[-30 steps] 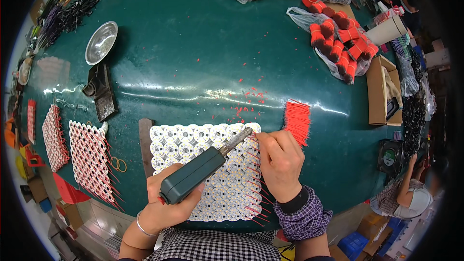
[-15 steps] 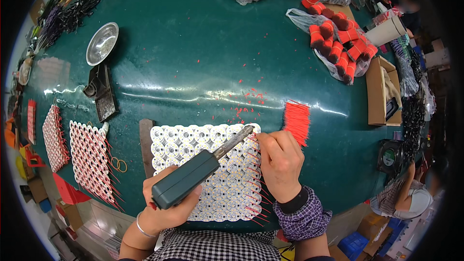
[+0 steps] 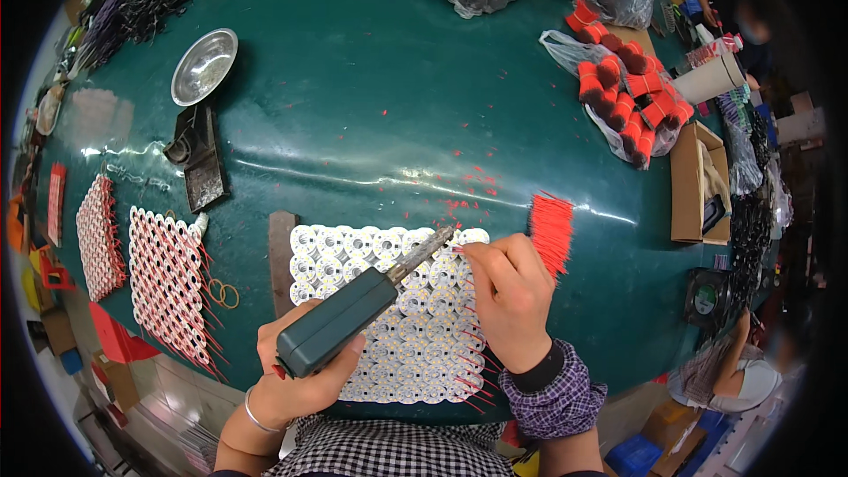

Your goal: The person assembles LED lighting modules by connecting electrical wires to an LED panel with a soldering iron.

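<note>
Left hand [image 3: 300,380] wrapped around dark-green handled soldering tool [image 3: 353,318], tip on white panel of round circuit discs [image 3: 389,318] at near table [image 3: 353,124] edge. Right hand [image 3: 508,300] grip pinching a thin red wire at the tip. Judging by wires: lower right rows done, upper left bare. Loose red wire bundle [image 3: 552,230] beside; finished wired panels [image 3: 168,287] left. Nothing blocking.

The middle of the green counter [image 3: 371,97] lies open beyond the white disc panel [image 3: 389,318]. Leftward, finished panels [image 3: 168,287] and a black holder [image 3: 199,155] crowd the way; rightward stand loose red wires [image 3: 552,230], a cardboard box [image 3: 693,185] and red bundles [image 3: 627,88].
</note>
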The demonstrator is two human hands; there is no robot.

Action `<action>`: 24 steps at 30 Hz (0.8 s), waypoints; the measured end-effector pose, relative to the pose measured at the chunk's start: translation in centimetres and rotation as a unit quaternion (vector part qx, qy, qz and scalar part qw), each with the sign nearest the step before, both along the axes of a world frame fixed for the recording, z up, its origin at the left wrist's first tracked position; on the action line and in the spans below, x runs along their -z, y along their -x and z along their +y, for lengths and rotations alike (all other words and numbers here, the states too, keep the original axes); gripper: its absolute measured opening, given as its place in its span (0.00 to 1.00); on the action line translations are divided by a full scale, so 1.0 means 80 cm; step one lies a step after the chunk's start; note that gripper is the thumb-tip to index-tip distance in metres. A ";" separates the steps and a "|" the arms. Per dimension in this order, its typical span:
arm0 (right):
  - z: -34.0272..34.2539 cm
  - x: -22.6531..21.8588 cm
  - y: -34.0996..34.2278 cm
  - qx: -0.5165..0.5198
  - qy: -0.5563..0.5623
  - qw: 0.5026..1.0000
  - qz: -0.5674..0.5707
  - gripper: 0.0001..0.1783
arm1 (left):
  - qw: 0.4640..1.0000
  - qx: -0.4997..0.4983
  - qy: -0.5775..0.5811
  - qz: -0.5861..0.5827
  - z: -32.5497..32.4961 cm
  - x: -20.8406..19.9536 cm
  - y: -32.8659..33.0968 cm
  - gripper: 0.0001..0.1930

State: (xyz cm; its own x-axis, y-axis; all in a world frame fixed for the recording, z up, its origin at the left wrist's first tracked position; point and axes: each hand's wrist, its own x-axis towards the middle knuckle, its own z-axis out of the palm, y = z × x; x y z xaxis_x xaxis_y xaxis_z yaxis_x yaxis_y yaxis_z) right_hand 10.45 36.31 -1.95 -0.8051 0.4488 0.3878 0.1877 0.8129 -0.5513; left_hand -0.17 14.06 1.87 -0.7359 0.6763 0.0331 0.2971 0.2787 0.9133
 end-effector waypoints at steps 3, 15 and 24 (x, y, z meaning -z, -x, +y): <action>-0.003 0.011 0.001 -0.003 -0.007 1.000 -0.007 0.11 | 1.000 -0.006 0.005 -0.024 0.001 -0.002 0.000 0.10; -0.006 0.018 0.004 -0.007 -0.039 0.999 0.000 0.11 | 0.999 0.025 0.035 -0.007 -0.005 0.006 0.003 0.07; -0.006 0.016 0.004 -0.008 -0.066 0.998 -0.017 0.12 | 0.999 0.011 0.036 -0.030 -0.003 0.006 0.003 0.06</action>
State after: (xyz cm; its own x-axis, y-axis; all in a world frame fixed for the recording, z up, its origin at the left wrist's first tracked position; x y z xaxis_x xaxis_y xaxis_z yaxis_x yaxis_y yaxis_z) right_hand 10.17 35.87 -3.25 -0.8260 0.3818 0.4146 0.1904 0.8814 -0.4323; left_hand -0.40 13.79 1.38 -0.7205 0.6909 -0.0602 0.2485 0.3382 0.9077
